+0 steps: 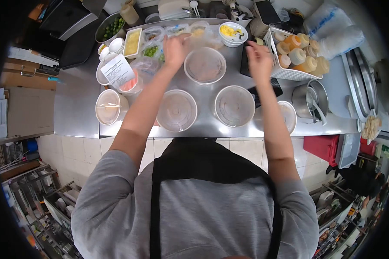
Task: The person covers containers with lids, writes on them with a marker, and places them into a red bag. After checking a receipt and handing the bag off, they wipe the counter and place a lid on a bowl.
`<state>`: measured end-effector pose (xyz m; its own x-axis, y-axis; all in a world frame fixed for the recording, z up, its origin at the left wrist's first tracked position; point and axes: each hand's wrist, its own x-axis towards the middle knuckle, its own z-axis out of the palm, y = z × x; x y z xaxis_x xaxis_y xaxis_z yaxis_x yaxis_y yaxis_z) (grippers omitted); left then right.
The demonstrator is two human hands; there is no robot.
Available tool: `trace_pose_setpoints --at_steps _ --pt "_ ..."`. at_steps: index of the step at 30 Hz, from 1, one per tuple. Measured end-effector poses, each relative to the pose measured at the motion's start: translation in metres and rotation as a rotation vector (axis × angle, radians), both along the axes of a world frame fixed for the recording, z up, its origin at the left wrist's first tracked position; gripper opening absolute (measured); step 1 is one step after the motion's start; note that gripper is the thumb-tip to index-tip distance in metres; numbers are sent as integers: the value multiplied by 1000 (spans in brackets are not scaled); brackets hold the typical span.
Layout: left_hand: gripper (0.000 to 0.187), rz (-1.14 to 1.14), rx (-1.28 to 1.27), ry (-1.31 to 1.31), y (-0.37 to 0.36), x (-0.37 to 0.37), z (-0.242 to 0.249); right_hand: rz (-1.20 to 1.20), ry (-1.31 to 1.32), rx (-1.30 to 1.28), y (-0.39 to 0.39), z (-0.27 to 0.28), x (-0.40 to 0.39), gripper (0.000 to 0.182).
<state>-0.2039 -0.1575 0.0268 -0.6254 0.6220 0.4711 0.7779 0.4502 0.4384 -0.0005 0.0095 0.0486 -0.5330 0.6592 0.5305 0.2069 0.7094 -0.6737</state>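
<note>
My left hand [175, 51] reaches over the far side of the steel counter, by clear plastic bags [199, 31] of ingredients. Its fingers look stretched apart, with nothing visible in them. My right hand [259, 61] hovers next to the white basket [271, 45] of squeeze bottles, fingers loosely bent and apart, no held object showing. Between my arms stand three round tubs with clear lids: a far tub [205, 65], a near left tub [176, 111] and a near right tub [234, 106]. A white bowl of yellow strips [232, 32] sits between my hands.
A tub with a paper label [117, 71] and another lidded tub [109, 107] stand left of my left arm. Beyond my right forearm are a partly covered tub [288, 115] and a metal pot [309, 99]. Green limes fill a bowl [112, 28] at the back left.
</note>
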Motion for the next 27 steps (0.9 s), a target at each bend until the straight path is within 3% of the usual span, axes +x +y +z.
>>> trace_pose_setpoints --at_steps 2,5,7,8,10,12,13,17,20,22,27 --pt "22 53 -67 -79 -5 1 3 -44 51 -50 21 -5 29 17" --pt "28 -7 -42 157 -6 1 -18 -7 -81 -94 18 -36 27 19" --pt "38 -292 127 111 1 31 -21 -2 -191 -45 -16 -47 6 26" --pt "38 -292 125 111 0 44 -23 25 -343 -53 -31 -54 -4 27" --pt "41 -418 -233 338 -2 65 -27 144 -295 -4 -38 -67 -10 30" --pt "39 -396 -260 394 -2 74 -32 371 -443 -443 -42 -58 -7 38" --pt "38 -371 -285 445 -5 78 -37 468 -392 -649 -38 -59 -3 44" --pt "47 -423 -393 281 -2 77 -37 439 -353 -674 -36 -64 -2 43" --pt "47 -416 -444 264 -3 78 -39 387 -229 -872 -39 -69 1 34" --pt "47 -399 -438 280 -1 76 -40 287 2 -1151 -44 -58 2 29" --pt "46 -417 -470 226 -2 77 -35 240 -2 -1244 -43 -57 0 21"
